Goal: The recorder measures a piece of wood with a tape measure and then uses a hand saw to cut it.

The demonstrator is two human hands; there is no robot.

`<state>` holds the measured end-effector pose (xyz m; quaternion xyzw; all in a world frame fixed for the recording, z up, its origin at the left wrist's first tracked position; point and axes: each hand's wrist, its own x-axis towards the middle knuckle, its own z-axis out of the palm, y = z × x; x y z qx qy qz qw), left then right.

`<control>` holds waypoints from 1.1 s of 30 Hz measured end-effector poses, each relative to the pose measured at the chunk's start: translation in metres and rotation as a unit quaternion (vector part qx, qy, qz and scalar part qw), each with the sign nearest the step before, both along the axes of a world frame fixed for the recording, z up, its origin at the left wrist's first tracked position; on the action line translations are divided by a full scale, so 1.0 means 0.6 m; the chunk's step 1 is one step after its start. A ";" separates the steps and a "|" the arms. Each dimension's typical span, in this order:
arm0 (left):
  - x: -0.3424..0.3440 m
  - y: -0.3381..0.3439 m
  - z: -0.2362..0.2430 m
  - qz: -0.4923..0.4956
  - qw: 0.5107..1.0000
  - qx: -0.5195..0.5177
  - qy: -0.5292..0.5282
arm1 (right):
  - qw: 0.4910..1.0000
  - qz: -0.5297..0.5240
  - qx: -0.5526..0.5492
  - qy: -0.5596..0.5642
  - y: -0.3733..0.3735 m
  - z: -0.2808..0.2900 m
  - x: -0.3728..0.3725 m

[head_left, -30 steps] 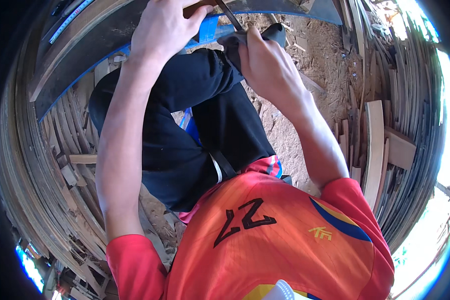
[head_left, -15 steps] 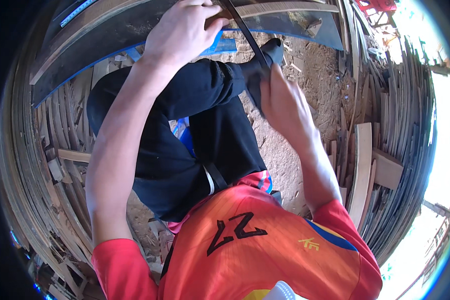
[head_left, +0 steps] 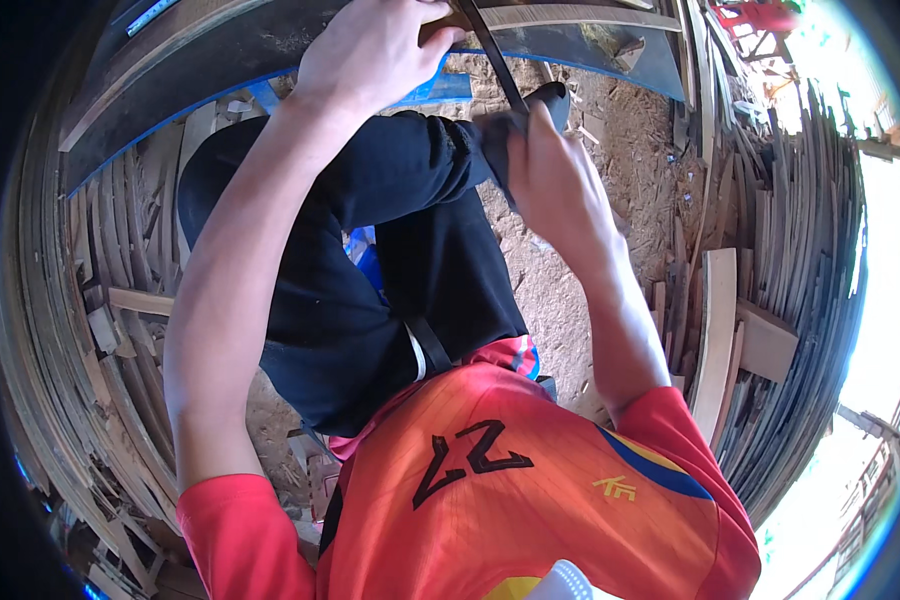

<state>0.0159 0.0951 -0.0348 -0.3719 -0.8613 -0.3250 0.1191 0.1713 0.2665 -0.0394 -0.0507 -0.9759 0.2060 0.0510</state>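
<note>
My right hand (head_left: 560, 185) is closed around the near end of a long, dark, flat bar (head_left: 492, 52), perhaps a file. The bar slants up and left from my fist, and its far end leaves the top of the view. My left hand (head_left: 370, 50) is at the far board, its thumb and fingers closed on a brownish piece of wood (head_left: 458, 22) beside the bar. The fingertips are partly cut off by the upper edge. Below the bar, my dark shoe (head_left: 552, 98) shows just past my right hand.
A dark, blue-edged board (head_left: 590, 55) spans the far side, with a curved wooden strip (head_left: 570, 15) on it. Long wood strips (head_left: 800, 230) are piled at the right, and more slats (head_left: 120, 240) at the left. My bent leg (head_left: 390, 180) lies across the middle, above dusty ground (head_left: 560, 320).
My right hand and the bar have slid a little away from me, toward the far board. My left hand has shifted slightly right and keeps its hold.
</note>
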 end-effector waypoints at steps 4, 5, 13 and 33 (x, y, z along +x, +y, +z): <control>-0.006 0.004 -0.005 0.002 1.000 0.011 0.019 | 1.000 0.007 -0.005 0.006 0.021 0.001 0.025; -0.007 0.005 -0.005 0.002 1.000 0.006 0.016 | 1.000 0.010 -0.003 0.009 0.027 0.002 0.019; 0.003 0.002 -0.005 0.013 1.000 -0.011 0.010 | 1.000 0.009 0.024 -0.011 0.019 0.004 0.056; -0.004 0.001 -0.006 0.014 1.000 0.002 0.027 | 1.000 0.013 -0.028 0.000 0.022 -0.003 0.035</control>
